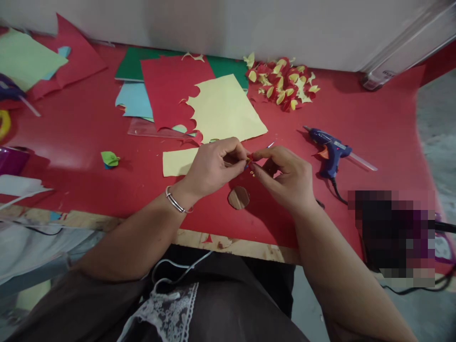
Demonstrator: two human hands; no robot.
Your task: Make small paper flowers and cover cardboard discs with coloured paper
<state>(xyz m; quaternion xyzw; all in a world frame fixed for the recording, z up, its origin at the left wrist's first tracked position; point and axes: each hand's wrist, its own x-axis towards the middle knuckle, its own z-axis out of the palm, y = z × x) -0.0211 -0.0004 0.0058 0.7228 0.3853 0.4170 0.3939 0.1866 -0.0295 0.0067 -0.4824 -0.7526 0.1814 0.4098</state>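
My left hand and my right hand meet over the red table. Between their pinched fingertips is a small red and yellow paper piece, mostly covered by the fingers. Just below them lies a round brown cardboard disc. A pale yellow paper strip rests flat beside my left hand, partly hidden by it. Behind the hands are a larger yellow sheet and a red sheet, both with scalloped cut edges.
A blue glue gun with its cord lies at the right. Toward the wall is a heap of red and yellow paper pieces. A small green paper piece sits at left; another glue gun is at the far left edge.
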